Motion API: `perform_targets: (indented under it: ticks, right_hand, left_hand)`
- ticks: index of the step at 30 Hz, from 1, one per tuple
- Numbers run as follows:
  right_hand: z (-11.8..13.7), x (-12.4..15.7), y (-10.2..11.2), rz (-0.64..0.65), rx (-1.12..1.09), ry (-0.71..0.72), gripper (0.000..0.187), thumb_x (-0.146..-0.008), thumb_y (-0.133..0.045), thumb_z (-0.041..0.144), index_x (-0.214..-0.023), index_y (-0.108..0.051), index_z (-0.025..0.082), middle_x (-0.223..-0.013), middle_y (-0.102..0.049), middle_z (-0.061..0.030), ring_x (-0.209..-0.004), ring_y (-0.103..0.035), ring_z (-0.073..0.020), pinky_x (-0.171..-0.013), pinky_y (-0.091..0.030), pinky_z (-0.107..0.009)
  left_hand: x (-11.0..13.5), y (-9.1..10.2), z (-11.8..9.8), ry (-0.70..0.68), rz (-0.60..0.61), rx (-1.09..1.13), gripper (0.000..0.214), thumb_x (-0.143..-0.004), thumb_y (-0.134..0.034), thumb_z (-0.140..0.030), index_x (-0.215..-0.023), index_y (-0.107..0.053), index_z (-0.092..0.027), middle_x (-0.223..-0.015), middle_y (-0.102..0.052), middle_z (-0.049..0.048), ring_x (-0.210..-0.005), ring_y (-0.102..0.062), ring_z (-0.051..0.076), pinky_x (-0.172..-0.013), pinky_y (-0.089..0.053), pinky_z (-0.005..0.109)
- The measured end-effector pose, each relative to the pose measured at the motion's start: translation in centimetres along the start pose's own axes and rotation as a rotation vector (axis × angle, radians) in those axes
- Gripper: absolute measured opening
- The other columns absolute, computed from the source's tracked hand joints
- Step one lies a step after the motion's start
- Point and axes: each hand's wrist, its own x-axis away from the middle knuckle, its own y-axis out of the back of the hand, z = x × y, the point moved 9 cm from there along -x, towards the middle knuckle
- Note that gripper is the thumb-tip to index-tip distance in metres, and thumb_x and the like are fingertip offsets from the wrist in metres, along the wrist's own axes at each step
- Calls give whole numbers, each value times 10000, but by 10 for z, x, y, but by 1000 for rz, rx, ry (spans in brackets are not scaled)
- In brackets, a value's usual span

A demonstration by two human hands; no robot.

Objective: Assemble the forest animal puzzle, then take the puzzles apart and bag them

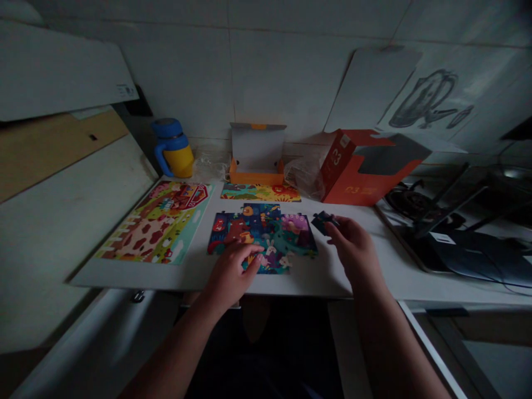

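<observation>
A partly joined jigsaw puzzle (266, 230) with dark blue, green and purple animal pictures lies on the white table. My left hand (230, 271) rests at its lower left edge, thumb and fingers apart, with nothing seen in it. To the right of the puzzle, my right hand (352, 241) pinches a dark puzzle piece (323, 221) just above the table, apart from the joined part. The fingers cover part of that piece. A printed farm picture sheet (155, 227) with a cow pattern lies to the left.
Behind the puzzle are a colourful picture strip (261, 193) and an open orange-and-white box (256, 178). A red-orange box (359, 176) stands at the back right, clear plastic (305, 175) beside it. A blue-and-yellow jug (177, 155) is at the back left, a gas stove (419, 210) at right.
</observation>
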Motion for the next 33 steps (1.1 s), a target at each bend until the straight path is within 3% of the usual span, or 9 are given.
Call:
perform_targets:
  ticks: [3,9,14,18,20,25,33]
  right_hand:
    - [3,-16,36,-191,433,149,472,-880,-715,552,-1187,-693,193,-999,-779,-120,-791,-707,-251,-704,-485,-366]
    - [-20,-25,37,-69,652,190,356,-899,-663,509,-1117,-705,231,-1003,-783,-111,-866,-712,-282,-724,-470,-368]
    - [-32,-30,43,-70,551,114,465,-863,-691,586,-1142,-722,216,-964,-788,-117,-802,-703,-268,-697,-484,-364]
    - [-52,-44,49,34,138,-63,656,-739,-789,658,-1171,-720,169,-968,-793,-136,-736,-698,-238,-614,-493,-332]
    - [-61,-52,53,103,29,-163,655,-688,-840,629,-1140,-736,167,-924,-790,-130,-697,-685,-220,-570,-487,-312]
    - [-74,-70,64,213,81,-341,483,-670,-886,493,-1029,-785,188,-710,-724,-66,-585,-618,-187,-502,-487,-305]
    - [-79,-82,64,210,152,-390,376,-720,-851,420,-1003,-792,179,-648,-709,-56,-562,-626,-186,-508,-489,-297]
  left_hand:
    - [0,-1,-2,-26,-5,-12,148,-1017,-620,-248,-1109,-730,-284,-1131,-805,19,-1116,-737,228,-1207,-445,484]
    - [0,-2,-6,-72,-17,-49,156,-1018,-609,-242,-1117,-724,-278,-1128,-803,25,-1115,-733,236,-1184,-462,521]
    - [0,-2,-7,-97,-21,-72,157,-1011,-609,-235,-1116,-718,-277,-1129,-803,34,-1114,-734,242,-1157,-488,519]
    - [0,-3,-7,-109,-18,-68,148,-1005,-611,-225,-1090,-721,-276,-1119,-808,29,-1100,-742,243,-1153,-490,519]
    - [0,-2,-7,-110,-22,-70,152,-1003,-611,-221,-1096,-720,-273,-1121,-807,30,-1101,-742,244,-1152,-491,516]
    - [0,-2,-9,-113,-24,-87,164,-1009,-605,-236,-1116,-725,-268,-1116,-805,34,-1099,-740,251,-1141,-499,519]
    - [0,-2,-10,-121,-27,-104,174,-1006,-610,-230,-1138,-716,-271,-1129,-803,36,-1106,-739,249,-1150,-496,524]
